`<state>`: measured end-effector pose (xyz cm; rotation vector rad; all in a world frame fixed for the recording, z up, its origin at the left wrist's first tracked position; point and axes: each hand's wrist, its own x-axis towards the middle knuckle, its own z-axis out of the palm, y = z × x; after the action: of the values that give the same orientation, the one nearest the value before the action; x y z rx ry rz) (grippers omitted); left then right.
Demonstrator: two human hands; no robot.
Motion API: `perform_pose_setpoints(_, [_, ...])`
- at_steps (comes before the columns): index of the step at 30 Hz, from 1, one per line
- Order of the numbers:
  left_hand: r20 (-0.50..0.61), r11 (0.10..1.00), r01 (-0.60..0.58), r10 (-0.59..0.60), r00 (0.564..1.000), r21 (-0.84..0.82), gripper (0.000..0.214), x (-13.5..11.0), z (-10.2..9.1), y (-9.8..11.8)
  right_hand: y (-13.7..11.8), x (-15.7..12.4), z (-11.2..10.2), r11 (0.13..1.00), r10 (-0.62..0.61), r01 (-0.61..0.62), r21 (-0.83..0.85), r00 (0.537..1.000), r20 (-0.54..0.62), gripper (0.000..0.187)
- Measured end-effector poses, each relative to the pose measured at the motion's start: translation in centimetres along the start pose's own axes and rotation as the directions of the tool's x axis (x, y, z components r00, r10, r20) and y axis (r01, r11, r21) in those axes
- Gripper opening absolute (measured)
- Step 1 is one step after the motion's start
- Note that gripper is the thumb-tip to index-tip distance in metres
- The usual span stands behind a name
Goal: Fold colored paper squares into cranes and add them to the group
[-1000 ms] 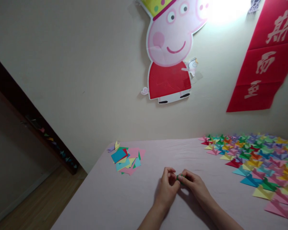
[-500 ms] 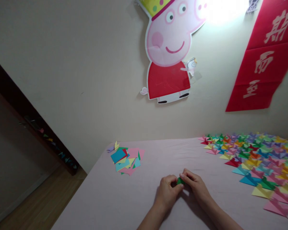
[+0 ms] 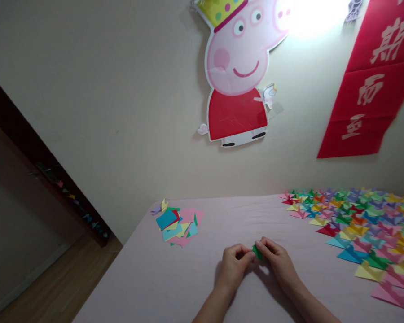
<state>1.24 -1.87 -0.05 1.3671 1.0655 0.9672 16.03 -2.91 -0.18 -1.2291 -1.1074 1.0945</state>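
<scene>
A small folded piece of green paper [image 3: 257, 252] is pinched between both hands, just above the pink table [image 3: 148, 278]. My left hand [image 3: 234, 264] grips its left end with curled fingers. My right hand [image 3: 276, 263] pinches its right end between thumb and fingertips. Most of the green paper is hidden by the fingers. A loose stack of coloured paper squares [image 3: 178, 223] lies to the upper left of the hands.
Several folded paper shapes in many colours [image 3: 360, 229] cover the table's right side. Two small folded pieces [image 3: 160, 207] sit by the stack. A cartoon pig cutout [image 3: 237, 76] and a red banner [image 3: 373, 85] hang on the wall. Wooden floor [image 3: 54, 287] shows at left.
The hands stayed in place and kept working the green paper; the left hand's fingers closed in, and the paper now shows between the two thumbs.
</scene>
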Motion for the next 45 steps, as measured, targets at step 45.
perform_pose_setpoints(45, [-0.061,0.997,-0.053,0.049,0.997,-0.061,0.028,0.1,0.2,-0.1,-0.7,0.2,0.2,0.995,-0.055,0.057,0.08,0.998,-0.037,0.043])
